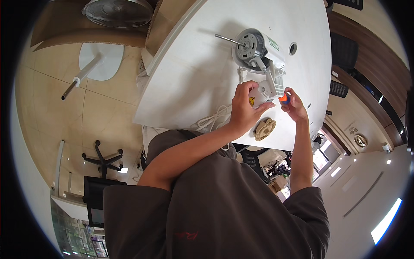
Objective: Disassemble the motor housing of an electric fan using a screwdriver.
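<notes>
A fan motor unit (254, 49) lies on the white table, its metal shaft pointing left and its white neck and control housing (264, 93) reaching toward me. My left hand (246, 108) grips that housing, thumb on the near side and fingers over the far side. At the housing's right side, my right hand (296, 106) pinches a screwdriver (285, 99) by its orange and blue handle. The tool's blade does not show, so I cannot tell whether it sits in a screw. A tan, uneven round object (265, 129) rests on the table between my forearms.
A white power cord (212, 119) loops beside my left forearm. Round holes (293, 48) pierce the white tabletop (189, 73). To the left, a fan grille (118, 13) lies in a cardboard box (90, 38), and a fan stand (101, 64) is on the floor. Black chairs (343, 49) stand beyond the table.
</notes>
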The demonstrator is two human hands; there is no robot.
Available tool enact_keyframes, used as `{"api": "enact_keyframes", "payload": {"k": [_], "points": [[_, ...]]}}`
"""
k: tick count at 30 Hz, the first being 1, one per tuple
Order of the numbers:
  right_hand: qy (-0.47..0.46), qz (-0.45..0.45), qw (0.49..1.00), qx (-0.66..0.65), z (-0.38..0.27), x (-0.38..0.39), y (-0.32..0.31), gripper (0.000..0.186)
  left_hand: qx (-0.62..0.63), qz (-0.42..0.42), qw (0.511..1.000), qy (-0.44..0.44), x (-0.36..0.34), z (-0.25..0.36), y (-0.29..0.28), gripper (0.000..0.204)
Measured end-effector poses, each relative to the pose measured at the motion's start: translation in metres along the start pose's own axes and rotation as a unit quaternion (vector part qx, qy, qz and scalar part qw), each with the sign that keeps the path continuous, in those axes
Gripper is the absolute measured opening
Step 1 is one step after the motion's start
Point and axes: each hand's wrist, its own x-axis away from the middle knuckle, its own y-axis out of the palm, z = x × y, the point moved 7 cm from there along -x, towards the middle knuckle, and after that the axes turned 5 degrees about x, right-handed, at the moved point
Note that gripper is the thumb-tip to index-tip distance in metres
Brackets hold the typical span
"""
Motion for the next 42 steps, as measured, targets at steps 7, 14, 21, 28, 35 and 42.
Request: {"api": "enact_keyframes", "payload": {"k": [7,14,21,28,35,42], "points": [[-0.119,0.009,0.99,0.07,-0.016,-0.003,-0.02,0.027,0.009,-0.005,1.0,-0.01,0.0,-0.001,0.0,0.066],[-0.07,-0.012,0.996,0.06,-0.011,-0.005,-0.023,0.028,0.031,-0.012,0.999,-0.013,0.002,-0.003,0.002,0.065],[0.018,-0.013,0.997,0.073,-0.005,0.002,-0.028,0.031,0.011,-0.008,0.999,0.045,0.002,0.001,0.002,0.062],[0.143,0.005,0.981,0.131,0.01,-0.016,-0.012,0.044,0.044,-0.018,0.998,0.029,-0.005,-0.004,0.001,0.061],[-0.002,0.044,0.995,0.091,-0.001,0.006,0.007,0.031,0.043,-0.037,0.998,-0.02,0.0,0.001,-0.004,0.061],[-0.132,0.08,0.971,0.182,-0.051,0.054,0.019,0.034,-0.042,-0.081,0.995,-0.033,0.002,0.002,0.004,0.075]]}}
